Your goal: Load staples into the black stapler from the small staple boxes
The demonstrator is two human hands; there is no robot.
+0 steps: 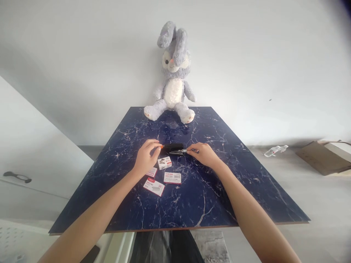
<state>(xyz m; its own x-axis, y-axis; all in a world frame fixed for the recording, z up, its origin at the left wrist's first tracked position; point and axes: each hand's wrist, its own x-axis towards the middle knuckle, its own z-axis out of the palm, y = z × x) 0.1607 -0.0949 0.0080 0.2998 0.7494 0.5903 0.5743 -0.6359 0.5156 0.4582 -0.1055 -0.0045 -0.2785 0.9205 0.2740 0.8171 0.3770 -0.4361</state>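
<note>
A black stapler (173,147) lies sideways on the dark blue table, its body opened so that a metal channel shows along the near side. My left hand (147,155) pinches its orange end (162,146) between thumb and fingers. At the other end, my right hand (203,152) is closed on a small silvery strip (184,150), which looks like a row of staples and meets the channel. Just below the stapler is a small white box (164,163) with a picture on it. Flat staple boxes lie nearer: one with a barcode (172,178), another (154,187), and a third (152,171) partly behind my left wrist.
A grey plush rabbit (174,91) sits at the table's far edge against the wall. The marbled table (208,197) narrows away from me. On the floor to the right are a clear plastic bottle (275,150) and a cardboard box (315,157). A white cabinet (33,146) stands left.
</note>
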